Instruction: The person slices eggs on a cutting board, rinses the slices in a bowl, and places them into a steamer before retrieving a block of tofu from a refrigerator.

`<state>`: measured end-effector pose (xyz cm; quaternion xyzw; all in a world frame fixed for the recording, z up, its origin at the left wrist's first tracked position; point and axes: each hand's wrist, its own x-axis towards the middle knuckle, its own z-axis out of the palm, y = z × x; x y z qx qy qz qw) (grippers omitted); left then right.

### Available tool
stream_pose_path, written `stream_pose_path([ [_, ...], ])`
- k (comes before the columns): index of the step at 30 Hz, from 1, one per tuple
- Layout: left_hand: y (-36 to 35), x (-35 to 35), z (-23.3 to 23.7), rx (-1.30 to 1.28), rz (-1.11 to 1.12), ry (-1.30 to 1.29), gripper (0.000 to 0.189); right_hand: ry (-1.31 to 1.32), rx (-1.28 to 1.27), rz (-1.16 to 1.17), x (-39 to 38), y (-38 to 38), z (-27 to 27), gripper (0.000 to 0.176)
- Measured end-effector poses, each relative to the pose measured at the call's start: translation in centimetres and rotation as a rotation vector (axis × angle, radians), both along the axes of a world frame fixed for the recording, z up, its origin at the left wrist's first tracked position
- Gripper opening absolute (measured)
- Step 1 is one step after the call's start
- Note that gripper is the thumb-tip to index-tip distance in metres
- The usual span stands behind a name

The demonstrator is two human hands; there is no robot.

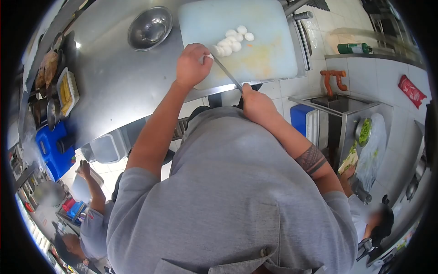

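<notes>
My right hand [259,106] is closed round the handle of a knife [226,71], whose blade slants up and left across the near edge of the pale cutting board [269,23]. My left hand [193,65] is curled with fingertips together at the board's left side, pinching a small white piece of food [209,56] close to the knife's tip. Just past the tip, several round white slices [231,41] lie in an overlapping row, with a few separate ones at the far end. Their exact kind I cannot make out. Yellowish stains mark the board.
Left of the board, a metal bowl [150,28] stands on the steel counter [116,68]. A white tray of yellow pieces [68,92] sits at the counter's left end. Two other people work nearby, one at lower left, another at right beside a bowl of chopped greens [363,132].
</notes>
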<state>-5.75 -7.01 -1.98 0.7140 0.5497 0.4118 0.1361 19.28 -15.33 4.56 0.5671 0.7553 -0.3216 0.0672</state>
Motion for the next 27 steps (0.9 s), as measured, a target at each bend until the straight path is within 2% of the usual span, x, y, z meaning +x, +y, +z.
stream_pose_path([
  [4,-0.6,0.3,-0.4,0.035,0.017,-0.052,0.012,-0.020,-0.046,0.004,0.5,1.3,1.4,0.023],
  [9,0.6,1.2,-1.2,0.129,0.012,-0.084,0.012,-0.070,0.011,-0.048,1.1,2.7,2.6,0.018],
  [15,1.0,1.6,-1.6,0.152,0.030,-0.061,0.011,-0.062,-0.021,-0.001,1.1,0.7,6.2,0.024],
  [19,1.0,1.4,-1.6,0.106,0.005,-0.071,0.012,-0.067,-0.015,0.018,1.3,0.4,5.8,0.028],
  [20,1.0,1.3,-1.6,0.099,-0.001,-0.072,0.012,0.000,0.047,0.021,1.6,0.1,4.6,0.020],
  [23,1.0,1.4,-1.7,0.136,0.004,-0.090,0.010,0.067,0.083,0.018,1.8,-0.3,0.1,0.017],
  [25,1.1,1.0,-2.0,0.145,-0.007,-0.081,0.010,0.064,0.073,0.014,1.3,0.6,0.8,0.017],
  [27,0.7,0.4,-2.0,0.145,-0.016,-0.071,0.011,-0.107,-0.078,0.012,1.1,1.3,2.9,0.031],
])
